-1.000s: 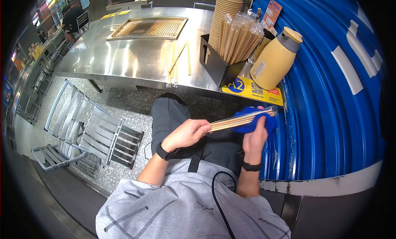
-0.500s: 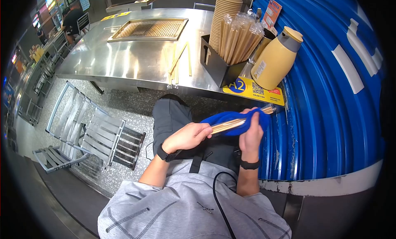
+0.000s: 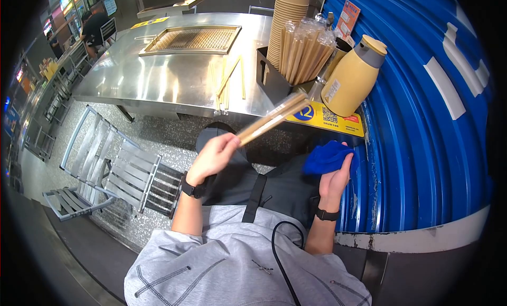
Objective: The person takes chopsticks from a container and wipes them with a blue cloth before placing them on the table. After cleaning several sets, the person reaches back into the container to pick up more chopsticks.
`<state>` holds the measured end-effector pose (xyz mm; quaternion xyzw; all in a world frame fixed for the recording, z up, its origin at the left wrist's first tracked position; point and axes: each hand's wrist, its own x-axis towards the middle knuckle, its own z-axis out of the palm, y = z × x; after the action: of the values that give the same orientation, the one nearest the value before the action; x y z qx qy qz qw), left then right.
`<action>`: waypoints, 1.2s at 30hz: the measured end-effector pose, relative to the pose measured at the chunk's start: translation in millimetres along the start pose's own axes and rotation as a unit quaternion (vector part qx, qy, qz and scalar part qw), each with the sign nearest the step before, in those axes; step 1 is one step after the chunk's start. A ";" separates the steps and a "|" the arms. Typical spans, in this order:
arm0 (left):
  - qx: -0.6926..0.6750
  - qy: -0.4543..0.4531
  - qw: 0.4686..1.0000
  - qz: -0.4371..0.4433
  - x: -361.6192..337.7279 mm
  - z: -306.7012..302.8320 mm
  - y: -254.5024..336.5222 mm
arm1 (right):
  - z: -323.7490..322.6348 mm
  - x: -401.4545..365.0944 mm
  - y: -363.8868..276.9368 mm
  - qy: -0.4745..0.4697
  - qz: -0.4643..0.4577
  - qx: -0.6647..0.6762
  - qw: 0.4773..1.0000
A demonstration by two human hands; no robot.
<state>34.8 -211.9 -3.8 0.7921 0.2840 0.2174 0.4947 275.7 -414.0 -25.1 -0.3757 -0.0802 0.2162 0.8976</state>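
Observation:
Pinched at one end in my left hand (image 3: 214, 157) is a bundle of wooden chopsticks (image 3: 272, 119), slanting up and right toward the table edge, slightly blurred. A crumpled blue cloth (image 3: 326, 157) rests in my right hand (image 3: 336, 180), fingers closed on it, beside the blue wall. Cloth and chopsticks are apart. Ahead on the steel table (image 3: 158, 81) lie several more chopsticks (image 3: 227, 84), some crossing others. A black holder (image 3: 272, 79) on the table carries many wrapped chopsticks (image 3: 306, 52).
A tall stack of paper cups (image 3: 289, 20) stands by the holder, with a yellow jug (image 3: 351, 79) to its right. A grill grate (image 3: 195, 39) is set in the table. Folding chairs (image 3: 127, 168) stand at left; a seated person (image 3: 95, 31) is farther back.
My left hand has drawn the chopsticks out of the blue cloth and moved up and left, tilting them upward. My right hand keeps the cloth and has shifted slightly right and down.

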 end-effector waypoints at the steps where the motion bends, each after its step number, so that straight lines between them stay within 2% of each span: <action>1: -0.004 0.029 0.999 -0.019 1.7 -4.7 -3.1 | -2.4 -1.0 1.7 -0.004 0.009 0.001 1.000; 2: 0.005 0.076 0.997 0.007 3.6 -6.7 -9.6 | -4.6 -2.1 3.9 -0.007 0.017 0.003 1.000; 4: 0.009 0.109 0.994 -0.025 5.0 -12.1 -17.6 | -5.6 -4.6 8.0 -0.007 0.025 0.001 1.000; 10: -0.177 0.058 0.982 -0.021 7.9 -38.1 -46.4 | -8.8 -7.9 18.5 -0.013 0.044 -0.005 0.999; 14: -0.199 0.155 0.968 -0.011 16.1 -49.1 -45.8 | -11.1 -9.1 22.1 -0.016 0.051 -0.017 0.998; 18: -0.119 0.257 0.959 0.018 46.1 -47.6 -51.6 | -10.5 -11.5 26.2 -0.021 0.059 -0.013 0.998; 22: 0.028 0.275 0.960 0.051 85.0 -51.0 -50.0 | -6.6 -15.4 25.0 -0.020 0.065 -0.016 0.998; 23: 0.024 0.250 0.967 0.040 98.2 -54.1 -54.1 | -6.5 -16.4 24.1 -0.023 0.066 -0.019 0.997; 26: 0.116 0.263 0.957 0.038 129.2 -51.9 -58.2 | -7.7 -15.9 22.5 -0.025 0.064 -0.022 0.997; 27: 0.083 0.223 0.971 -0.005 134.4 -52.0 -52.4 | -8.6 -15.7 22.3 -0.023 0.064 -0.022 0.997; 30: 0.173 0.285 0.940 0.068 138.3 -43.7 -39.6 | -10.4 -15.9 21.4 -0.027 0.062 -0.018 0.998; 33: 0.124 0.285 0.943 0.118 134.4 -34.3 -16.4 | -8.4 -17.8 20.5 -0.030 0.064 -0.028 0.997; 36: -0.027 0.208 0.968 0.138 129.1 -11.4 21.0 | -8.5 -17.7 25.5 -0.030 0.077 -0.030 0.996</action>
<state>128.6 -125.9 28.3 0.7472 0.2631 0.4511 0.4111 254.1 -411.5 -48.8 -0.4012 -0.0850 0.2931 0.8637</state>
